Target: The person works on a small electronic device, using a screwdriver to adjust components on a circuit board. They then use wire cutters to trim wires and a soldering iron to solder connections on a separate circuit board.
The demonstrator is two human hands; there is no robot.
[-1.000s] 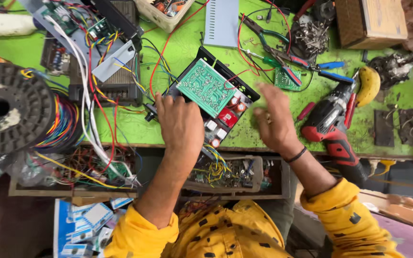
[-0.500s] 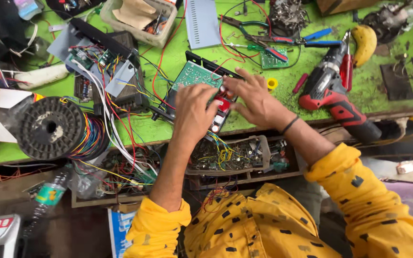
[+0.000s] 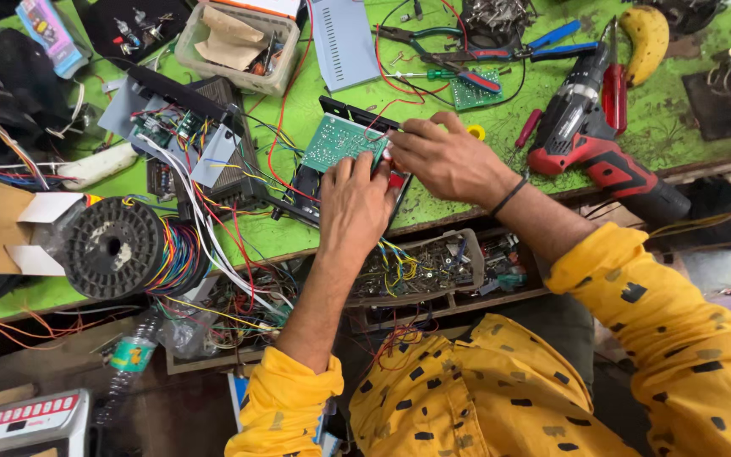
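Right hand (image 3: 446, 161) shifted onto circuit board (image 3: 340, 140).

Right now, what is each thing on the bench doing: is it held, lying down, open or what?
Left hand: resting on the circuit board.
Right hand: fingers on the board's edge.
Circuit board: tilted, green side up.
Drill: lying on its side, untouched.
Banana: unpeeled, lying flat.
Wire spool: lying on its side.
Plastic tub: open, with things inside.

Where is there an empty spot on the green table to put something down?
Bare green shows between the banana and the dark plate, right of the red drill. Another strip lies near the wire spool. Around both hands and the circuit board it is crowded with wires.
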